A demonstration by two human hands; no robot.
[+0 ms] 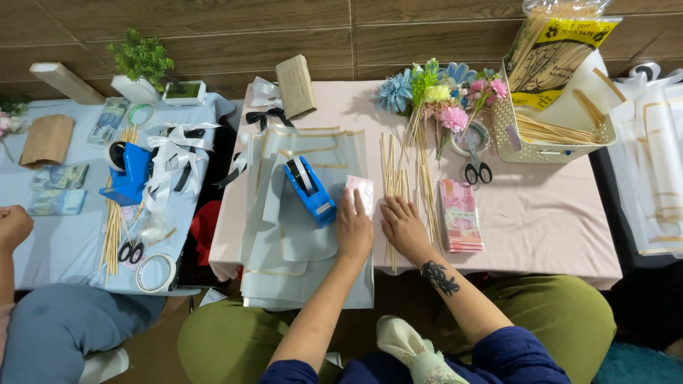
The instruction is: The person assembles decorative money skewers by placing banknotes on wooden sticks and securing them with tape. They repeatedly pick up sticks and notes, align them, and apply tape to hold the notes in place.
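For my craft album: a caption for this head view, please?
Left hand on a pink note, right hand on wooden skewers.

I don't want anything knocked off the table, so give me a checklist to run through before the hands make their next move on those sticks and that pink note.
1. Left hand resting on the pink note: ok, fingers lie flat on it.
2. Right hand on the wooden sticks: ok, palm down on them.
3. Tape dispenser within reach: ok, just beside the left hand.
4. Scissors clear of both hands: ok, shut, lying farther back.
5. Stack of notes out of the way: ok, apart from the right hand, beyond the sticks.
6. Note taped to a stick: cannot tell, the left hand covers part of it.
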